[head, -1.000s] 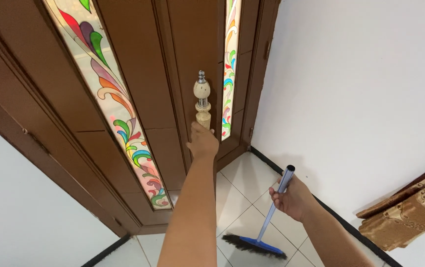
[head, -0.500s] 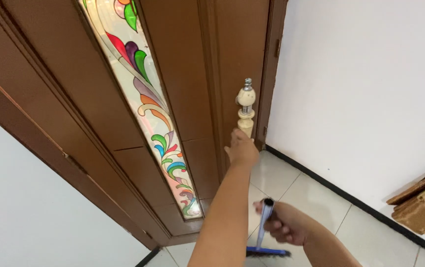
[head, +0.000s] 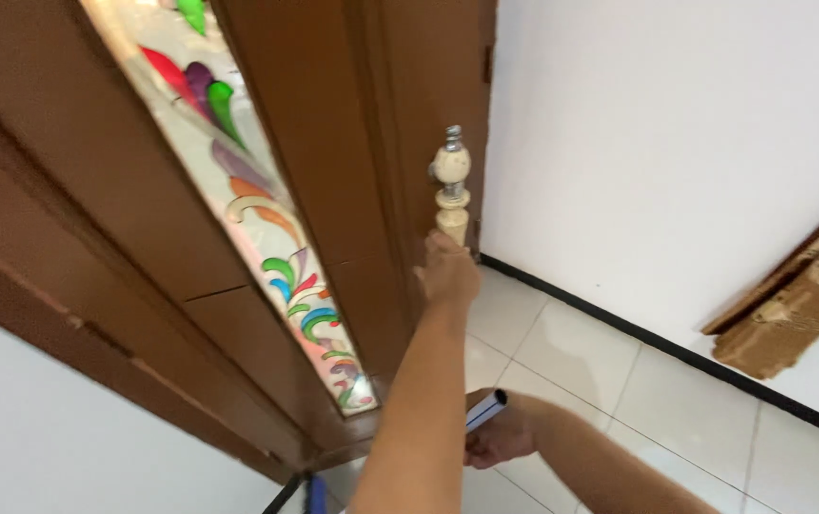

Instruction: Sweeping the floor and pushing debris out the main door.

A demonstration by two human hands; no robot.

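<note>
Nearest us, our right hand (head: 500, 440) is clenched around the broom handle (head: 486, 411) — a silver tube whose open end points up and to the right, its long axis slanting down-left behind our left forearm. Farther off, our left hand (head: 448, 271) grips the cream door handle (head: 451, 186), which stands upright against the brown door (head: 333, 143) — its metal tip pointing up.

This looks like the entrance area of a home. A brown wooden door (head: 143, 171) carries a long panel of coloured stained glass (head: 257, 238) with leaf and swirl patterns and a turned cream handle (head: 450, 186). White glossy floor tiles (head: 600, 381) meet a plain white wall (head: 676, 152) edged by a dark skirting strip (head: 676, 352).
</note>
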